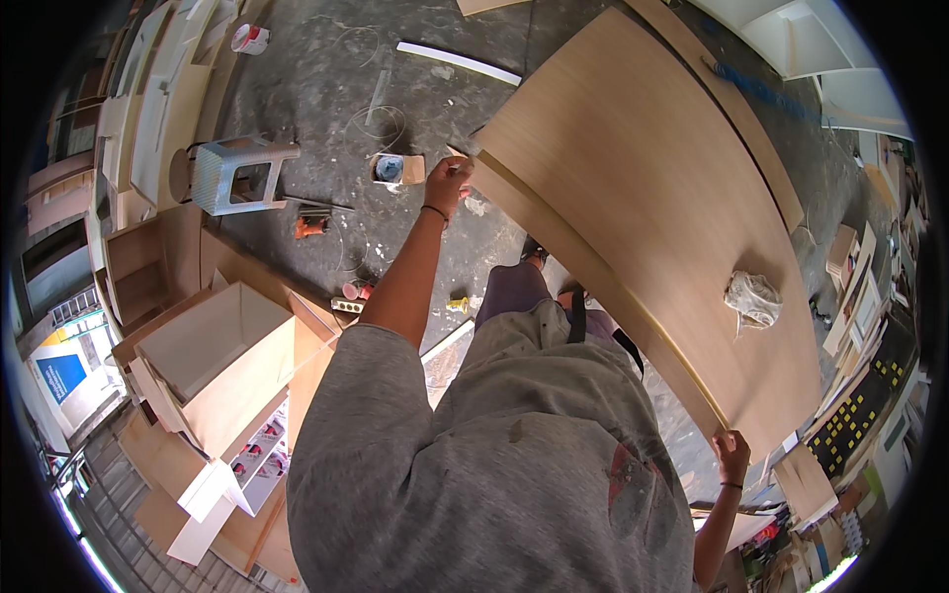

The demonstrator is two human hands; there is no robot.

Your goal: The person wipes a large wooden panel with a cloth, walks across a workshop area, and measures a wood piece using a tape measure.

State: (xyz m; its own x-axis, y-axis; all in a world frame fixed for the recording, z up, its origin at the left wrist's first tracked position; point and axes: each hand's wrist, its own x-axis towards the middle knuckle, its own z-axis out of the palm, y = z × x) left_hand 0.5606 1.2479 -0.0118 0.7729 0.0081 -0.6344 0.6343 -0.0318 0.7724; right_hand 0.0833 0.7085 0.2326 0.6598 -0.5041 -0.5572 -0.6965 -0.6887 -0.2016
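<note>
Along the near long edge of the wood panel (652,178), I log both hands, set well apart. Left hand (450,178): at the near-left corner, fingers drawn in narrow; whether anything is pinched between them I cannot tell from my station. Right hand (732,453): fingers bent over the near edge, close to the near-right corner; opening narrow, contents hidden from me. A thin yellow strip (700,383) follows this edge and reaches the right hand; its left portion is too faint for me to trace.

Panel position: in front of the wearer, spreading to the right. On it I note a crumpled pale cloth (753,299), right half, nearer the far edge. Beyond the far edge: a narrow board (727,99), roughly parallel.

Floor, off the panel's left end: an open carton (398,169) near the left hand, an orange tool (310,226), and a pale blue stool (235,178) farther left.
</note>
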